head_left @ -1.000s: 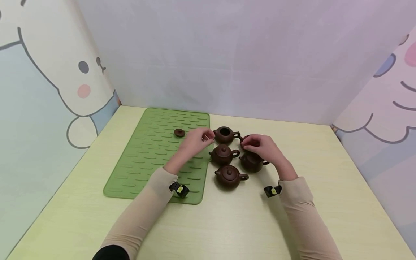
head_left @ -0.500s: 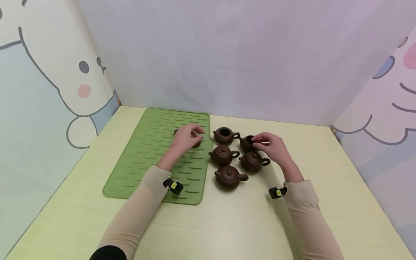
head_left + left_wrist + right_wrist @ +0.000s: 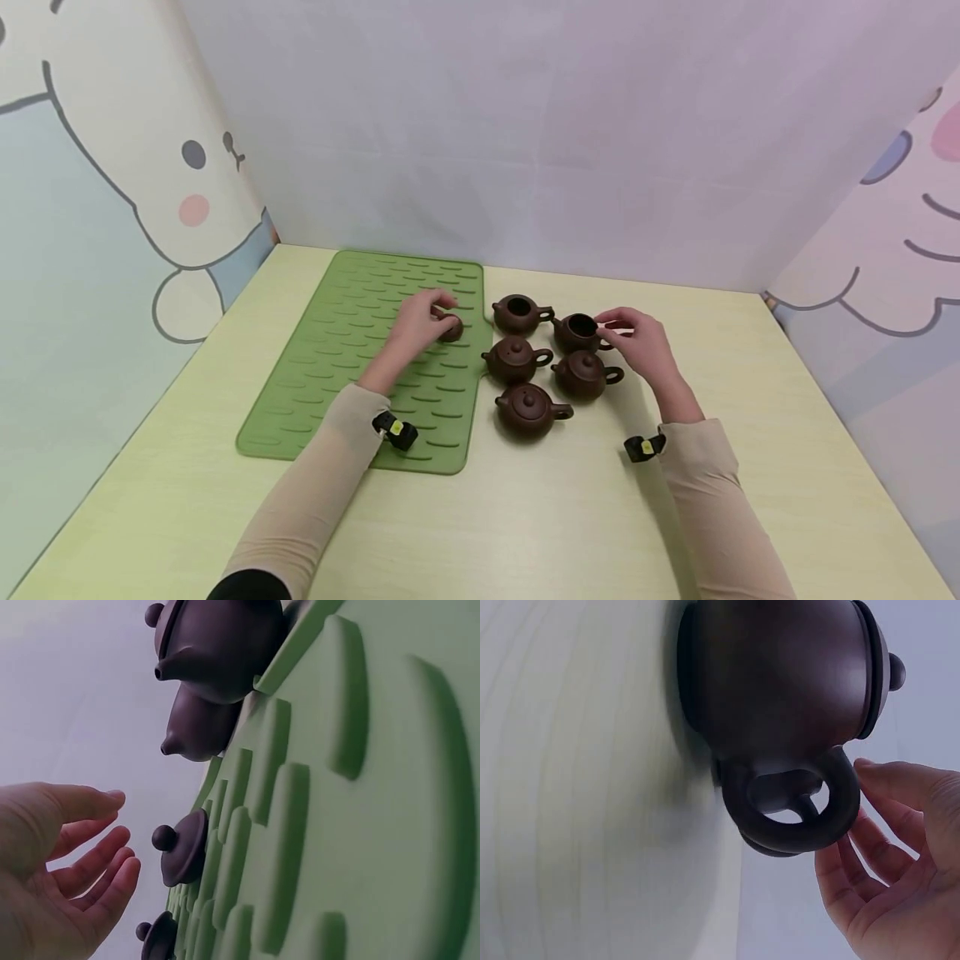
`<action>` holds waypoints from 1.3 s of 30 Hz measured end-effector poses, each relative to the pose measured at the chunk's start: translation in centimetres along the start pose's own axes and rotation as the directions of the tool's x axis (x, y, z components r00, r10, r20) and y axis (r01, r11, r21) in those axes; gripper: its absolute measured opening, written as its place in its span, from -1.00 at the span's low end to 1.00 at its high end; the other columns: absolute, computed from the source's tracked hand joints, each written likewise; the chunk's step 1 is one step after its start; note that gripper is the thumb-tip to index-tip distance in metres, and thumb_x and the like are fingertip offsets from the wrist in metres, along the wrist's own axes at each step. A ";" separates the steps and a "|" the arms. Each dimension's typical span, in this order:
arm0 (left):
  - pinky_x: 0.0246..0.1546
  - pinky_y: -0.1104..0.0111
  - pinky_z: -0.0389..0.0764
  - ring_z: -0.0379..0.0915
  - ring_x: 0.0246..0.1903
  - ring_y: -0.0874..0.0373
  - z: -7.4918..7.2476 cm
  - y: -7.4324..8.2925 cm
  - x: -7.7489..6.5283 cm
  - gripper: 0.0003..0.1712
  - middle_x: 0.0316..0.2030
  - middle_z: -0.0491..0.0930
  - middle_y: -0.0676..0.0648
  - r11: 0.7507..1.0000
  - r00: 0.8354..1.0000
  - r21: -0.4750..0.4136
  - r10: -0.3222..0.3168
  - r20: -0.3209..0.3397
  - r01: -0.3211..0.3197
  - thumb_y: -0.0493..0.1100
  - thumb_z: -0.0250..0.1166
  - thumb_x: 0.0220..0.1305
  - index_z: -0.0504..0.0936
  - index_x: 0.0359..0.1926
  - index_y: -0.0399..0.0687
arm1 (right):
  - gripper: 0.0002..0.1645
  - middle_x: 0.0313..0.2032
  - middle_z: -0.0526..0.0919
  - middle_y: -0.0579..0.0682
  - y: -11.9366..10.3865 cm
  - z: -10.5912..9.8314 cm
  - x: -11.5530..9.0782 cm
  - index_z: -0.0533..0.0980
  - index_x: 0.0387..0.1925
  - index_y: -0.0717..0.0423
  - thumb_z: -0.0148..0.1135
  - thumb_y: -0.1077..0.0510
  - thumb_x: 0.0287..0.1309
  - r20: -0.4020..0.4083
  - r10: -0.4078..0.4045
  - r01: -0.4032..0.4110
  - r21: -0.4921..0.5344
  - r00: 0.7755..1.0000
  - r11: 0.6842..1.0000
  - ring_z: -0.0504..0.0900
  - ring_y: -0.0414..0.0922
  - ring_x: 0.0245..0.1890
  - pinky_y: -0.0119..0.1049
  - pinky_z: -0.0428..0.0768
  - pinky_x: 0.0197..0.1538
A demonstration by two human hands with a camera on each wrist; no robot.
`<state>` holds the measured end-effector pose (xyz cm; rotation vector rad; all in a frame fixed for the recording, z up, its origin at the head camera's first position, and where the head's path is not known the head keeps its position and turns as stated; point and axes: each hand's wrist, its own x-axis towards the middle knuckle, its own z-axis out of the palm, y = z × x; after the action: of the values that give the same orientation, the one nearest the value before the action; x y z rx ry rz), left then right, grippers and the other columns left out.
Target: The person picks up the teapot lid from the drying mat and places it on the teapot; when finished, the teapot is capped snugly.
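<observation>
In the head view, my left hand (image 3: 420, 321) hovers over the green mat with relaxed fingers. By its thumb lies a small dark brown teapot lid (image 3: 452, 328). The left wrist view shows that lid (image 3: 184, 847) with its round knob, apart from the fingertips; a second lid (image 3: 159, 939) lies farther along the mat. My right hand (image 3: 637, 340) has its loosely bent fingertips at the right side of a lidless teapot (image 3: 577, 332). In the right wrist view a lidded teapot's handle (image 3: 739, 802) overlaps the space before my right fingers, and nothing shows in their grasp.
Another lidless teapot (image 3: 517, 313) stands at the back beside the green mat (image 3: 300, 417). Three lidded pots are nearer: one left (image 3: 516, 358), one right (image 3: 582, 373) and one in front (image 3: 528, 408). A pale wall rises behind the table (image 3: 540, 517).
My left hand has moved left from beside the pots to over the mat, where a lid now lies near its thumb. My right hand has drawn back rightward, uncovering the right lidless teapot's mouth.
</observation>
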<state>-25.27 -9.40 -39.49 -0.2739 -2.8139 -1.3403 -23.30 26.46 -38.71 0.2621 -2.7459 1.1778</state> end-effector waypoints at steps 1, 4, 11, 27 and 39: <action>0.03 0.08 0.65 0.59 0.04 -0.08 0.0 -0.1 0.0 -0.69 0.08 0.61 -0.21 1.000 1.000 0.002 -0.005 0.001 0.005 -0.22 0.31 0.34 0.62 0.08 -0.16 | -0.72 0.01 0.68 0.28 0.0 0.0 0.0 0.61 -0.01 0.29 0.25 0.22 0.31 -0.004 0.006 -0.006 -0.001 1.000 1.000 0.65 0.18 0.05 0.08 0.63 0.12; 0.05 0.10 0.65 0.59 0.05 -0.09 0.1 -0.3 0.1 -0.68 0.08 0.62 -0.20 1.000 1.000 0.013 -0.017 0.009 0.017 -0.24 0.32 0.33 0.61 0.09 -0.16 | -0.71 0.01 0.68 0.29 0.2 -0.1 -0.1 0.61 0.01 0.29 0.25 0.23 0.31 -0.005 0.024 -0.024 -0.013 1.000 1.000 0.65 0.20 0.04 0.09 0.63 0.11; 0.06 0.11 0.64 0.57 0.06 -0.08 0.2 -0.6 0.2 -0.72 0.05 0.63 -0.19 0.997 0.997 0.045 -0.061 0.041 0.059 -0.28 0.30 0.33 0.63 0.06 -0.15 | -0.64 0.01 0.69 0.32 0.9 -0.1 -0.1 0.56 0.11 0.27 0.21 0.25 0.32 0.063 0.066 -0.065 -0.027 0.996 0.998 0.66 0.23 0.04 -0.02 0.61 0.08; -0.03 0.16 0.64 0.59 -0.08 -0.02 0.6 -0.7 0.8 -0.82 -0.10 0.68 -0.16 0.992 0.998 0.114 -0.053 0.043 0.047 -0.31 0.27 0.34 0.67 -0.06 -0.11 | -0.63 -0.06 0.72 0.30 1.6 0.0 0.2 0.59 0.12 0.25 0.26 0.27 0.30 0.059 0.071 -0.067 -0.060 0.996 0.996 0.71 0.13 -0.07 -0.39 0.56 -0.08; -0.02 0.17 0.64 0.61 -0.08 -0.02 0.3 -0.3 1.1 -0.82 -0.10 0.70 -0.15 0.993 0.997 0.100 -0.068 0.029 0.064 -0.28 0.29 0.34 0.69 -0.05 -0.11 | -0.63 -0.06 0.72 0.30 1.5 0.2 0.6 0.59 0.12 0.25 0.27 0.26 0.30 0.071 0.093 -0.089 -0.059 0.993 0.994 0.71 0.13 -0.07 -0.36 0.57 -0.06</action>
<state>-26.34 -9.20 -39.77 -0.2042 -2.9296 -1.2131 -24.24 27.28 -39.73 0.1783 -2.8777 1.1324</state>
